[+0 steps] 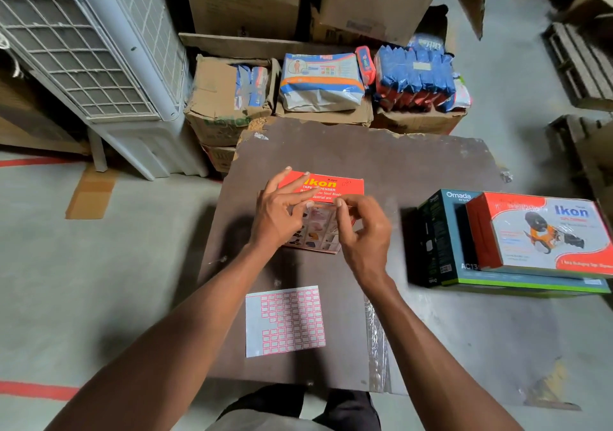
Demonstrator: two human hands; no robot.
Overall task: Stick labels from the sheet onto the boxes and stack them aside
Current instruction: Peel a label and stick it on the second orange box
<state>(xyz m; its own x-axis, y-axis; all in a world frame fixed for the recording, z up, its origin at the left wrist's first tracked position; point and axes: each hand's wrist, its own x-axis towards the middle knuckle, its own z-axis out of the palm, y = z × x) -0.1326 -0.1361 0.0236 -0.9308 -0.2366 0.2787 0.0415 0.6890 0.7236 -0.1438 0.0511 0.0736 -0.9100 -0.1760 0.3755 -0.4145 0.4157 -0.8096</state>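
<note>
Probably light and stiff, the red cardboard Ikon tape-dispenser box (pixel 323 205) on the brown board just beyond the pink-bordered label sheet (pixel 285 321) handles best by its edges, left hand (pixel 282 211) spread steadying it, right hand (pixel 361 228) pinching at its top, label unseen.

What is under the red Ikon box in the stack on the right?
The red Ikon box lies on a dark Omada box, which rests on the floor. The Omada box's top is mostly covered.

Air cooler (pixel 99 48), cartons (pixel 229 98), perhaps diaper packs (pixel 320 80).
</note>
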